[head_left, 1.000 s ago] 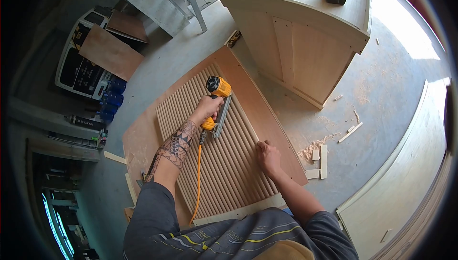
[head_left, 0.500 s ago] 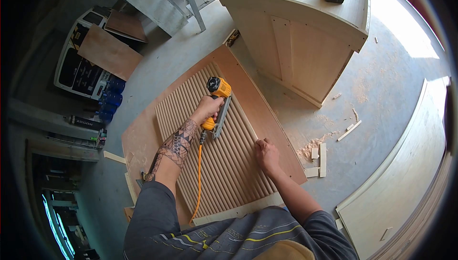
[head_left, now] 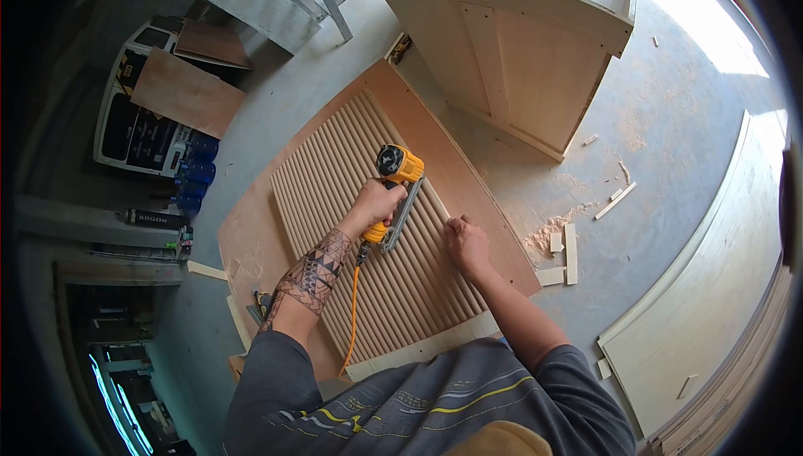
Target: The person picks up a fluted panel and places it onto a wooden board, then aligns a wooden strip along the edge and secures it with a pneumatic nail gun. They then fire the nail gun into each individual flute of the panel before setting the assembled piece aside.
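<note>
In the head view, a yellow nail gun (head_left: 406, 168) is gripped by the left hand (head_left: 375, 205), its fingers wrapped round the handle, over the ribbed wood panel (head_left: 418, 293) at the dial's centre. An orange hose (head_left: 354, 314) is led off toward seven o'clock. At four o'clock, the right hand (head_left: 468, 247), loosely curled, is placed at the panel's edge; whether anything is pinched cannot be told. The panel is supported by a plywood board (head_left: 439, 159); a wooden cabinet (head_left: 535, 71) is seen at one o'clock.
</note>
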Demonstrator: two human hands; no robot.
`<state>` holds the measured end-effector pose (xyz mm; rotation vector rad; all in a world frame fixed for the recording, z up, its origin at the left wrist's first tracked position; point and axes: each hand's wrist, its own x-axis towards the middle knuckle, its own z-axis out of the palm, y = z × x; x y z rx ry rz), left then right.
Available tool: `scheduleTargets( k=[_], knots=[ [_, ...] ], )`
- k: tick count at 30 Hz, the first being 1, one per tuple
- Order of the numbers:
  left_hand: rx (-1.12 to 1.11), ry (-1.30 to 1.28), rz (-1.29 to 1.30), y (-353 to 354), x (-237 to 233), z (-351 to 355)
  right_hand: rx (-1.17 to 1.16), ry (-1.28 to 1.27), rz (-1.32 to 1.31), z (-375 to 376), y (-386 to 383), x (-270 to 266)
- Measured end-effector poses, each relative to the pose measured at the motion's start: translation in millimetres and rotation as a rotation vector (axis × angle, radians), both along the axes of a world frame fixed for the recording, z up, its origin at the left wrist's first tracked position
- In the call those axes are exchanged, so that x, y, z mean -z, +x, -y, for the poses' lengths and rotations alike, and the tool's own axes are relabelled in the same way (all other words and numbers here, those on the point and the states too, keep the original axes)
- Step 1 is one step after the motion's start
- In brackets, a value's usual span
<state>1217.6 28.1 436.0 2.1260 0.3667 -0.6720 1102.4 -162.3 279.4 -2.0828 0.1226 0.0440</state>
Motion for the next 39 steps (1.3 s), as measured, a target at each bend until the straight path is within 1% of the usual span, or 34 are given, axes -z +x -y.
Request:
scheduleTargets(
  k=[2, 7, 13, 16, 17, 18, 20, 21, 23, 25, 26, 27, 28, 31, 33, 34, 36, 39],
  knots=[
    [0.03, 0.079, 0.022, -4.8, 7.0, -0.3, 0.004, 0.01, 0.007, 0.6, -0.3, -0.1],
    [0.025, 0.079, 0.057, -10.5, 9.9, -4.4, -0.005, -0.002, 0.008, 1.7, -1.6, -1.3],
    [0.001, 0.086, 0.017, -8.7, 7.0, -4.1, -0.021, 0.004, -0.042, 5.9, 0.1, -9.3],
    [0.036, 0.102, -0.032, -6.2, 8.8, -10.9, -0.009, 0.025, -0.041, 5.5, 5.4, -2.0],
    [0.036, 0.095, -0.012, -6.2, 8.6, -10.8, -0.013, 0.077, -0.082, 8.2, 10.8, 2.3],
    [0.035, 0.083, -0.003, -14.1, 10.9, -9.9, -0.016, 0.126, -0.133, 13.3, 15.7, 6.9],
    [0.014, -0.005, 0.012, -37.3, -3.1, -4.7, -0.112, 0.149, -0.32, 29.5, 32.2, 13.0],
    [0.012, -0.034, 0.027, -51.3, -10.8, -0.7, -0.103, 0.147, -0.338, 37.5, 39.8, 15.7],
    [0.025, -0.055, 0.037, -85.3, -15.6, 5.5, -0.245, 0.25, -0.462, 48.9, 44.2, 20.5],
    [0.094, -0.008, -0.017, -112.4, -22.8, 14.7, -0.272, 0.301, -0.479, 63.5, 31.2, 27.9],
    [0.174, 0.029, 0.075, -125.2, -9.0, 13.3, -0.304, 0.347, -0.481, 74.1, 24.7, 31.2],
    [0.221, 0.071, 0.077, -134.3, -7.7, 19.7, -0.339, 0.252, -0.372, 87.2, 8.2, 30.4],
    [0.267, 0.11, 0.08, -142.0, -6.3, 27.0, -0.339, 0.252, -0.379, 98.7, -9.2, 28.3],
    [0.31, 0.128, 0.113, -154.5, 11.1, 35.7, -0.368, 0.197, -0.432, 126.8, -54.9, 14.6],
    [0.342, 0.169, 0.119, -156.5, 20.3, 36.0, -0.263, 0.21, -0.503, 138.5, -78.7, 8.8],
    [0.344, 0.169, 0.118, -157.5, 23.1, 36.0, -0.261, 0.211, -0.504, 143.4, -85.8, 9.7],
    [0.333, 0.139, 0.097, -159.1, 22.2, 37.0, -0.082, 0.21, -0.482, 151.6, -97.7, 13.6],
    [0.33, 0.134, 0.106, -159.4, 18.2, 41.1, -0.004, 0.206, -0.445, 166.9, -104.6, 17.7]
  ],
)
